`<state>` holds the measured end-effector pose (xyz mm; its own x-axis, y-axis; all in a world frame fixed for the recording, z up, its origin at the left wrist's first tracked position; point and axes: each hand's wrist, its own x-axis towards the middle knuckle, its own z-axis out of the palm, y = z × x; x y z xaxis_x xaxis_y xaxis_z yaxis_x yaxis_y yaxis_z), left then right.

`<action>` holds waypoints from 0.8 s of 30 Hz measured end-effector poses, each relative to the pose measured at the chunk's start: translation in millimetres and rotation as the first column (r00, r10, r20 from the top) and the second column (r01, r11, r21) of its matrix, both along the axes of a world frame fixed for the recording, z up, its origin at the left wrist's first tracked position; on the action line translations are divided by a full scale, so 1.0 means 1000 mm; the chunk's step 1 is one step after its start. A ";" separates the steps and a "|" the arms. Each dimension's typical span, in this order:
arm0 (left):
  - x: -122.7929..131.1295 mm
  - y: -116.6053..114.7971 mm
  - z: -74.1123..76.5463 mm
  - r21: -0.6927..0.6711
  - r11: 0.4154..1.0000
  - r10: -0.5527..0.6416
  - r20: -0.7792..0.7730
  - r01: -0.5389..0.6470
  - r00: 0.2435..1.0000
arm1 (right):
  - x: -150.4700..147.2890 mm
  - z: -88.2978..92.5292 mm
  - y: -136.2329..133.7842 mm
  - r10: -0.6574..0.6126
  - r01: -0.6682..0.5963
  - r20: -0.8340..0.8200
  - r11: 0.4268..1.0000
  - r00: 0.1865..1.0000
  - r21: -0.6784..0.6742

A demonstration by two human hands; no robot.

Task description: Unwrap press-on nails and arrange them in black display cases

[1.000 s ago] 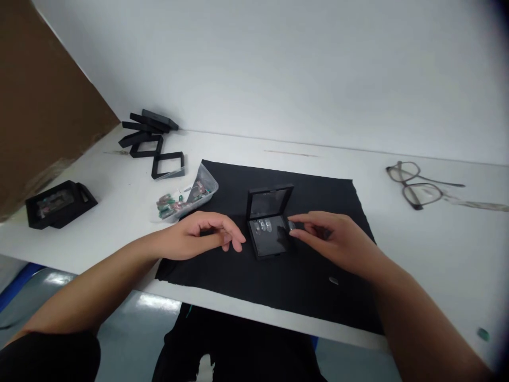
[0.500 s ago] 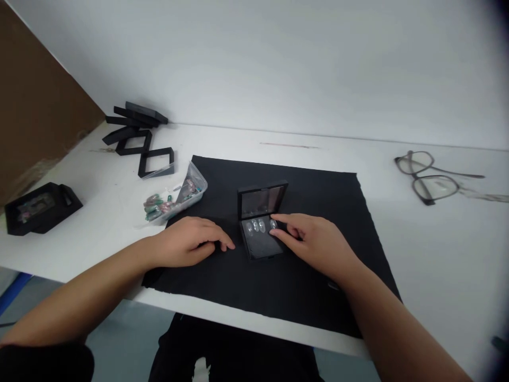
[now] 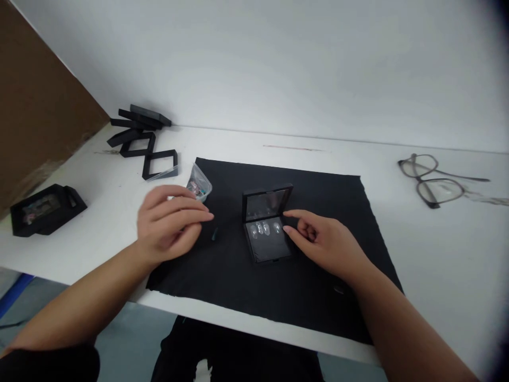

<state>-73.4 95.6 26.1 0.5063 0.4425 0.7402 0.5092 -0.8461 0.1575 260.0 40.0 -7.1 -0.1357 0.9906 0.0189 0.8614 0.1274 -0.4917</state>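
A small black display case (image 3: 272, 249) stands on the black cloth (image 3: 318, 196) with its clear-windowed lid raised. Several clear false nails (image 3: 260, 228) lie in a row along its hinge side. My right hand (image 3: 324, 241) is at the case's right edge, thumb and forefinger apart and nothing visible between them; whether the tips touch the case I cannot tell. Raised in front of the clear plastic tub (image 3: 207, 183), my left hand (image 3: 169, 225) has its fingers loosely extended and empty. A dark sliver-like piece (image 3: 214, 234) lies on the cloth right of it.
Black frames (image 3: 160, 163) and stacked cases (image 3: 143, 116) occupy the back left. More black cases (image 3: 47, 209) sit at the far left. Eyeglasses (image 3: 429, 180) rest on the white table at right. A clear curved piece (image 3: 339, 290) lies near my right wrist.
My left hand has lifted and moved left, now covering much of the tub. My right fingers have drawn back from the rightmost nail, which stays in the case. The view has shifted slightly.
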 end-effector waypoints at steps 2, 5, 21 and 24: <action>-0.008 0.005 0.008 0.027 0.981 0.190 0.015 -0.190 0.982 | -0.002 -0.001 0.002 -0.023 0.023 0.023 1.000 0.999 -0.003; -0.020 0.016 0.019 -0.152 0.875 0.457 -0.052 -0.459 0.888 | -0.008 -0.003 0.005 -0.078 0.078 0.024 0.997 0.997 -0.003; -0.044 0.043 0.005 -0.570 0.693 0.070 -0.556 -0.441 0.828 | -0.001 -0.014 0.000 -0.082 0.082 -0.009 0.997 0.997 -0.005; -0.047 0.044 0.004 -0.578 0.707 0.062 -0.523 -0.407 0.850 | -0.001 -0.014 0.000 -0.073 0.074 0.014 0.997 0.997 -0.011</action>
<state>-120.6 139.6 30.4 0.4972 0.8658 -0.0564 0.8300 -0.4556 0.3217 259.0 40.0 -20.8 -0.0627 0.9980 0.0063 0.8750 0.0580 -0.4807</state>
